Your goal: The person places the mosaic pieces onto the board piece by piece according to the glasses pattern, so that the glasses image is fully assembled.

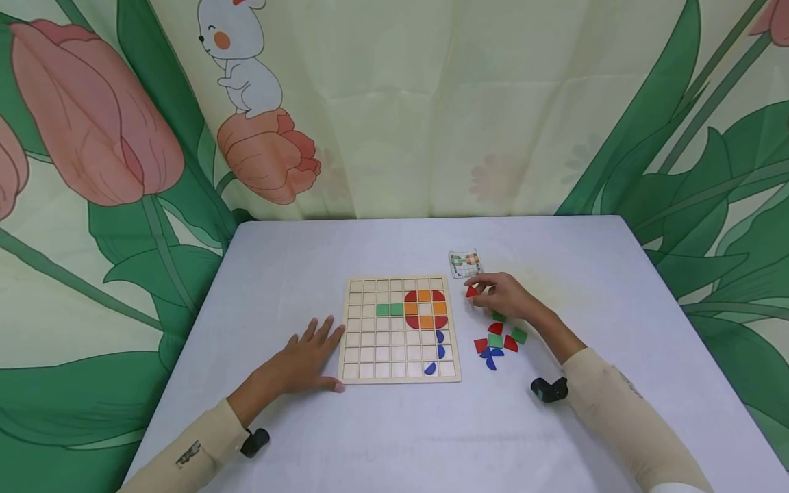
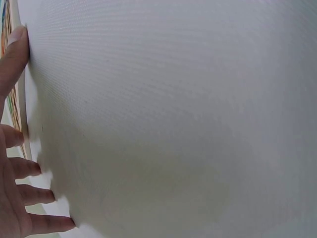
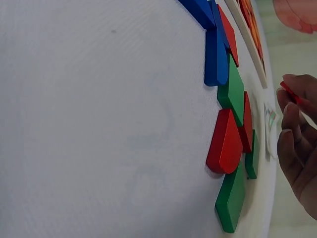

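A wooden grid board (image 1: 364,356) lies mid-table, with red, orange, green and blue pieces set on its right half. My left hand (image 1: 308,359) rests at its left edge, fingers spread and straight. Just beyond the board's right edge, my right hand (image 1: 502,294) pinches a red quarter-round piece (image 1: 471,292) between thumb and finger, above the table. That red piece (image 3: 291,93) also shows in the right wrist view. Near the right hand lie loose tiles: a green square (image 1: 519,335), a red piece (image 1: 511,344) and a blue piece (image 1: 491,363) among them.
A small printed pattern card (image 1: 466,263) lies behind the board, near the right hand. The white table (image 1: 394,438) reaches back to a curtain (image 1: 394,123) printed with flowers and a rabbit. A black wrist camera (image 1: 548,389) sits by the right sleeve.
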Demonstrator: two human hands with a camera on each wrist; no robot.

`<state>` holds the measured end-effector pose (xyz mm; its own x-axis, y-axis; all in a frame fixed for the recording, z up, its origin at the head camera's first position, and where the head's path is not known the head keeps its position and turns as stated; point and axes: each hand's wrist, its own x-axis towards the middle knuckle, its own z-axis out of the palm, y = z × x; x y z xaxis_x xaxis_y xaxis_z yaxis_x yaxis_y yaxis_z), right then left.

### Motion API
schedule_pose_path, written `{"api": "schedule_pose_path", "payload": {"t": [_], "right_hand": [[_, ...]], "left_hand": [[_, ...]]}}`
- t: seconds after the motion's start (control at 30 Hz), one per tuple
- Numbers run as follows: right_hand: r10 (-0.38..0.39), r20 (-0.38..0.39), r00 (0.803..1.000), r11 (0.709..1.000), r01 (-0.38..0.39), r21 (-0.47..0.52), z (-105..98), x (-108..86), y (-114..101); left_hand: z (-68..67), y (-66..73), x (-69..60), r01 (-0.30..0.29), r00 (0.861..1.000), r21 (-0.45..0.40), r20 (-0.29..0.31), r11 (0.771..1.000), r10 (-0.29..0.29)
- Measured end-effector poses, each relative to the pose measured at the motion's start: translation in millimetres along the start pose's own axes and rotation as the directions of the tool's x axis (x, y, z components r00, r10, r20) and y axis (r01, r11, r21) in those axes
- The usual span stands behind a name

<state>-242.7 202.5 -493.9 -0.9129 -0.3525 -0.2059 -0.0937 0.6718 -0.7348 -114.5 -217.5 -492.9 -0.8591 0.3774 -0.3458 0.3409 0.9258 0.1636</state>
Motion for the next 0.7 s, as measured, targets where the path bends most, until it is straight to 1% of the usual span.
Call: {"api": "schedule_pose_path", "payload": {"t": [0.17, 0.43, 0.7], "right_hand": [[-0.015, 0.009, 1.0, 1.0, 0.015, -0.009, 5.1, 5.4, -7.6], [-0.038, 0.037, 0.999, 0.999, 0.039, -0.036, 13.0, 13.6, -23.8], [-0.11, 0.084, 0.99, 0.993, 0.112, -0.022, 20.9, 20.8, -38.2]], "left_hand": [[-1.5, 0.8, -0.6, 0.002, 1.0, -0.005, -0.001, 1.0, -0.002], [-0.4, 0.5, 0.1, 0.001, 1.0, 0.0, -0.007, 1.0, -0.001], [0.1, 0.2, 0.9, -0.001, 1.0, 0.009, -0.006, 1.0, 0.001]]}}
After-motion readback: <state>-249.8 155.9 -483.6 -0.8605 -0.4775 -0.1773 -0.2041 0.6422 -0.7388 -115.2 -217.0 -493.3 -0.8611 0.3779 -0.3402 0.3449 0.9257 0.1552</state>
